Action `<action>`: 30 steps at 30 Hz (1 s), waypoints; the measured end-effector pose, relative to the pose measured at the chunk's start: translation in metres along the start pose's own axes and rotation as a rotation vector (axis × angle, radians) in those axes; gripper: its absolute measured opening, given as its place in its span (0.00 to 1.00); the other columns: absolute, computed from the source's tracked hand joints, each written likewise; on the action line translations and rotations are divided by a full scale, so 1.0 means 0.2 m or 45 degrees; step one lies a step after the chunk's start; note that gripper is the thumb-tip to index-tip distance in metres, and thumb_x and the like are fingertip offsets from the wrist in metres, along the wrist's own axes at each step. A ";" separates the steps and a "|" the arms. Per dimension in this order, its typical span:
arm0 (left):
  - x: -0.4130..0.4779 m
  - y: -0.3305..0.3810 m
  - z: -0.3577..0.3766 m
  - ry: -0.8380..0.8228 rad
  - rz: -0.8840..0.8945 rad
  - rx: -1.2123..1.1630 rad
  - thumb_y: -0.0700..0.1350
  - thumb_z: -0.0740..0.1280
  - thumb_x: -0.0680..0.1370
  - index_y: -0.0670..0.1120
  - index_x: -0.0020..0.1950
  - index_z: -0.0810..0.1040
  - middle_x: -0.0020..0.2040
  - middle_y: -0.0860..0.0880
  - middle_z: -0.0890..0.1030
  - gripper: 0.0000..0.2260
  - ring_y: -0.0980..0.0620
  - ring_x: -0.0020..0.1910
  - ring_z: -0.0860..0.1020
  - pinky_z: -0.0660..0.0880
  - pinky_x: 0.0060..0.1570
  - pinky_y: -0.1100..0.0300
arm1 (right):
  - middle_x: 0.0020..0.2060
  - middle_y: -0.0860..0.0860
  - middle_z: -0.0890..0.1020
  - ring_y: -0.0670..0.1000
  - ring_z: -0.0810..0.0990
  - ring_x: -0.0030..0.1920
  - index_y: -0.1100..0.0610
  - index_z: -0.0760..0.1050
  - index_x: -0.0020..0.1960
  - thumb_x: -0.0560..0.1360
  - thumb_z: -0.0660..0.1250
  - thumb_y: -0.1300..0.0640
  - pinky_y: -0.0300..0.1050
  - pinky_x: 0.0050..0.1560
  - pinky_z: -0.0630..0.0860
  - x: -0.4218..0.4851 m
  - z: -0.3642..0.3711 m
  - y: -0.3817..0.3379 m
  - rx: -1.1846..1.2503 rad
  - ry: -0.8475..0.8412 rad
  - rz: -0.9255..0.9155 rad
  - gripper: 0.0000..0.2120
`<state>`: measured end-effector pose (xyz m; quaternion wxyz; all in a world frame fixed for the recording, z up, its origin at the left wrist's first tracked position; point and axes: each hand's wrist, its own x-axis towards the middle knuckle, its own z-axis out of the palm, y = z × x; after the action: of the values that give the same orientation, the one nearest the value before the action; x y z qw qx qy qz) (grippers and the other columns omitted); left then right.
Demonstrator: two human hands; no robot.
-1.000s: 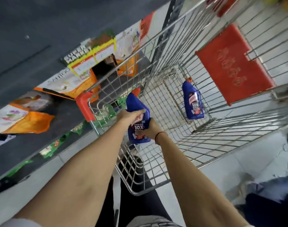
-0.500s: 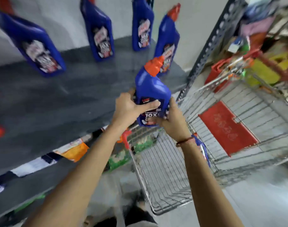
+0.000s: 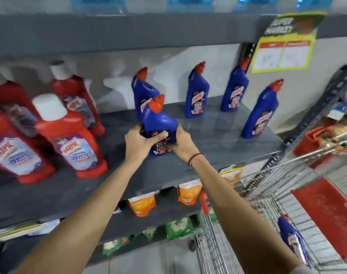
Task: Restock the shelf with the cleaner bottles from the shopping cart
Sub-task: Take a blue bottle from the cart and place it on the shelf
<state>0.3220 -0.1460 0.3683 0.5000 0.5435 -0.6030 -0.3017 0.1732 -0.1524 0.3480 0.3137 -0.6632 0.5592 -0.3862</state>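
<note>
A blue cleaner bottle (image 3: 158, 123) with a red cap is held upright over the grey shelf (image 3: 208, 147). My left hand (image 3: 141, 143) grips its left side and my right hand (image 3: 182, 143) grips its right side. Whether its base touches the shelf I cannot tell. Several matching blue bottles (image 3: 196, 95) stand along the back of the shelf, one (image 3: 141, 91) directly behind the held one. One more blue bottle (image 3: 293, 242) lies in the wire shopping cart (image 3: 267, 184) at the lower right.
Red cleaner bottles (image 3: 74, 143) with white caps stand on the left of the same shelf. An upper shelf (image 3: 129, 32) hangs above, with a yellow sign (image 3: 285, 48). Orange and green pouches (image 3: 143, 204) fill the lower shelves. A red flap (image 3: 322, 210) hangs in the cart.
Both hands have lifted the blue bottle out of the cart and carried it up and forward over the shelf. The view has risen from the cart to the shelf.
</note>
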 end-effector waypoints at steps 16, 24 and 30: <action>-0.41 -0.03 0.28 0.270 0.271 -0.075 0.50 0.69 0.74 0.47 0.62 0.70 0.58 0.48 0.71 0.19 0.55 0.57 0.73 0.74 0.56 0.59 | 0.53 0.56 0.79 0.49 0.79 0.51 0.59 0.76 0.57 0.72 0.71 0.61 0.35 0.46 0.77 -0.35 -0.31 0.25 0.087 0.450 0.108 0.14; -0.76 0.05 1.04 -0.679 0.262 -0.011 0.49 0.60 0.78 0.45 0.52 0.77 0.48 0.53 0.76 0.10 0.52 0.49 0.78 0.77 0.50 0.52 | 0.38 0.58 0.81 0.44 0.79 0.36 0.67 0.77 0.49 0.72 0.69 0.66 0.34 0.37 0.74 -1.01 -0.83 0.84 0.075 0.760 0.673 0.07; -0.96 -0.17 1.72 -1.203 -0.004 0.172 0.45 0.62 0.79 0.39 0.53 0.77 0.50 0.39 0.81 0.11 0.43 0.51 0.78 0.68 0.51 0.61 | 0.51 0.61 0.80 0.52 0.77 0.52 0.61 0.76 0.51 0.71 0.70 0.55 0.41 0.52 0.71 -1.36 -1.00 1.51 -0.145 0.417 1.431 0.12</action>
<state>-0.0036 -0.0311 0.1760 0.1343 0.3790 -0.7817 -0.4768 -0.1715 0.0650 0.1490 0.3436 -0.2126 0.8860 -0.2276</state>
